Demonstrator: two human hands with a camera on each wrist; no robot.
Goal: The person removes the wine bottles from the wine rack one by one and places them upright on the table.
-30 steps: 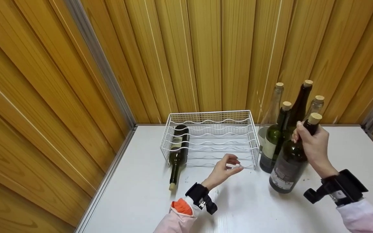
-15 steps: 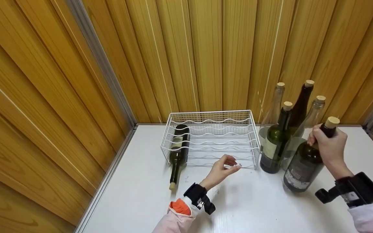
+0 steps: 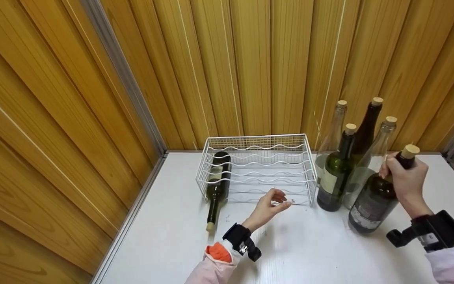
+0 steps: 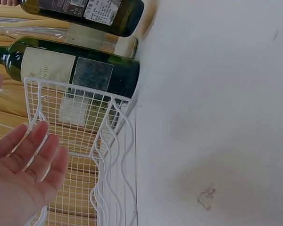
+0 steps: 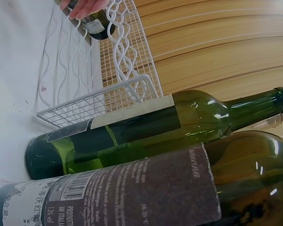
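My right hand (image 3: 410,183) grips the neck of a dark corked wine bottle (image 3: 374,203) with a grey-brown label. The bottle leans a little; whether its base touches the table I cannot tell. Its label (image 5: 146,193) fills the lower right wrist view. My left hand (image 3: 268,207), fingers loosely bent and holding nothing, hovers at the front of a white wire wine rack (image 3: 256,136); the left wrist view has the fingers (image 4: 40,155) spread beside the wires. In the rack's left end lies another wine bottle (image 3: 216,187), its corked neck toward me.
Right of the rack stand a green wine bottle (image 3: 330,183) with a cream label, a dark bottle (image 3: 367,128) behind it, and two clear bottles, one at the back (image 3: 335,122) and one nearer (image 3: 382,136). All are corked. Wood-look panels (image 3: 250,59) wall the white table (image 3: 164,244).
My right hand has moved right with the gripped bottle, away from the green one, slowing in the last half second. The left hand has shifted slightly left.
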